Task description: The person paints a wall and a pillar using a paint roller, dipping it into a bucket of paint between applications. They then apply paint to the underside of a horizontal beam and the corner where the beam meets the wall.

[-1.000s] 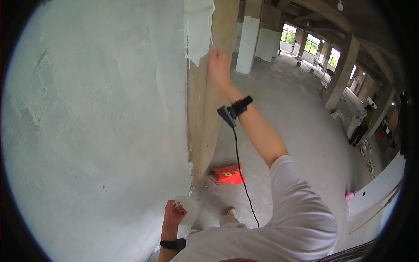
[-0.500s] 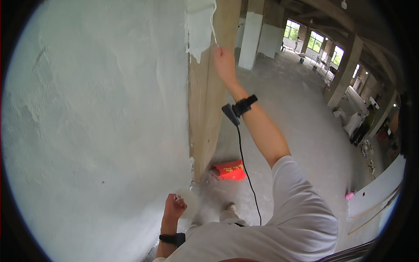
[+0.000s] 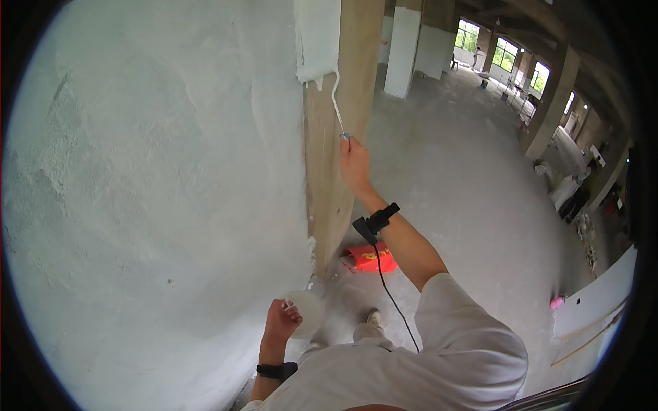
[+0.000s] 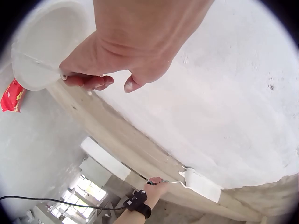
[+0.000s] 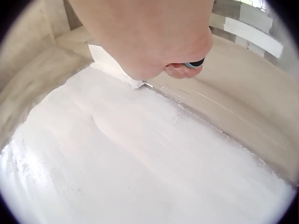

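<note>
My right hand (image 3: 355, 162) is raised and grips the handle of a paint roller (image 3: 335, 96), whose white head (image 3: 317, 74) lies against the side face of a bare concrete column (image 3: 343, 137) just under a freshly painted white patch. In the left wrist view the roller head (image 4: 202, 185) and that hand (image 4: 156, 186) show far off. The right wrist view has my right hand (image 5: 154, 42) wrapped round the handle end (image 5: 195, 63). Low by my waist, my left hand (image 3: 282, 322) holds a white plastic bowl (image 3: 306, 312) by its rim (image 4: 44, 44).
A rough white-plastered wall (image 3: 151, 192) fills the left. A red bag (image 3: 370, 259) lies on the dusty concrete floor (image 3: 466, 185) at the column's foot. A black cable (image 3: 391, 298) hangs from my right wrist. White boards (image 3: 593, 301) lean at the right; more columns and windows stand beyond.
My right hand has come down the column, drawing the roller downward and leaving the white patch above it. The left hand with the bowl has stayed nearly still.
</note>
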{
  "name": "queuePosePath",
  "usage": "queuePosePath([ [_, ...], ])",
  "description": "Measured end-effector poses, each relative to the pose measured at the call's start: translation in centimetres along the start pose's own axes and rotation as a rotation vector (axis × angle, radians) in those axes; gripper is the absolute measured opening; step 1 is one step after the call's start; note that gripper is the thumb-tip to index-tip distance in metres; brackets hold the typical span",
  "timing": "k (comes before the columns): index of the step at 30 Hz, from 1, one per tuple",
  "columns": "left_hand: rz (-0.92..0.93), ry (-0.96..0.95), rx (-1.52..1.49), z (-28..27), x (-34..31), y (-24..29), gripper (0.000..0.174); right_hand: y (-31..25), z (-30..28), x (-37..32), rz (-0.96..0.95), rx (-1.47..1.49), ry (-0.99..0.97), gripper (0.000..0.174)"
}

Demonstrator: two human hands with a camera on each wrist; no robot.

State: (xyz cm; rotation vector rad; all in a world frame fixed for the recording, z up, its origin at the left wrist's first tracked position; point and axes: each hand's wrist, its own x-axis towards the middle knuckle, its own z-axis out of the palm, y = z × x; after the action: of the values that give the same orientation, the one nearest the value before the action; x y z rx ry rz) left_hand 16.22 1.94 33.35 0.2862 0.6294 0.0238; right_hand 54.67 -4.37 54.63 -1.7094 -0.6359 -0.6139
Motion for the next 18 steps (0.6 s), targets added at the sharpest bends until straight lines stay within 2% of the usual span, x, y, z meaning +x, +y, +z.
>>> queuePosePath([
  [3,0.004,0.011,0.002,-0.4,-0.4,-0.2,0.015,-0.2,0.0,-0.8,0.035,0.012,-0.009,0.035],
  [5,0.011,0.016,-0.012,-0.7,-0.5,-0.2,0.015,-0.7,0.0,-0.1,-0.042,-0.006,0.039,0.035],
  [9,0.037,-0.004,0.017,-1.1,-0.6,-0.3,0.015,-1.6,-0.3,1.3,-0.072,0.001,0.051,0.035],
  [15,0.033,0.022,-0.005,-1.0,0.4,0.3,0.015,-1.3,-0.5,2.0,-0.055,-0.024,0.021,0.035],
  [18,0.017,0.026,0.000,-1.1,0.6,0.4,0.015,-0.3,-0.4,0.7,0.050,-0.155,-0.053,0.034],
])
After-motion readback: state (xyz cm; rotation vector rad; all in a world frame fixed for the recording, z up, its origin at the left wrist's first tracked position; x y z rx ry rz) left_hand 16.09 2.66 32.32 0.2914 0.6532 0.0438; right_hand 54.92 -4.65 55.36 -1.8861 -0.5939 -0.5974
